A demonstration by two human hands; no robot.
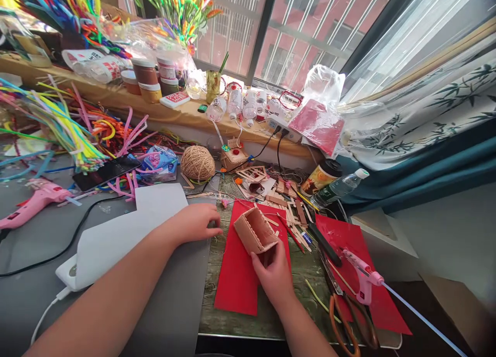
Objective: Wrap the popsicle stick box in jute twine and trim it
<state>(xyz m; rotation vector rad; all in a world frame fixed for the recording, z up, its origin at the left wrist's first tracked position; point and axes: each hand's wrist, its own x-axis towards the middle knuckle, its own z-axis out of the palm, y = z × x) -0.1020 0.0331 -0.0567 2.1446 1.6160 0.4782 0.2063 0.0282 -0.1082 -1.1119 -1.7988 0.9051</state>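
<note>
A small open cardboard box (250,232) with scalloped inner edges is tilted over a red sheet (237,290). My right hand (273,272) grips it by its lower right corner, thumb on the near side. To the left, my left hand (199,223) hovers near the red sheet's left edge, fingers slightly curled and apart, with nothing seen in them. White paper (116,243) lies under and beside my left forearm. Craft sticks (284,199) and a red pencil (290,232) lie just beyond the box.
A pink glue gun (364,277), scissors (349,321) and another red sheet (391,305) lie right. Twine ball (197,164), small wooden house (234,156), bottle (339,188) and can (321,177) stand behind. Another glue gun (36,199) and pipe cleaners (77,135) are left.
</note>
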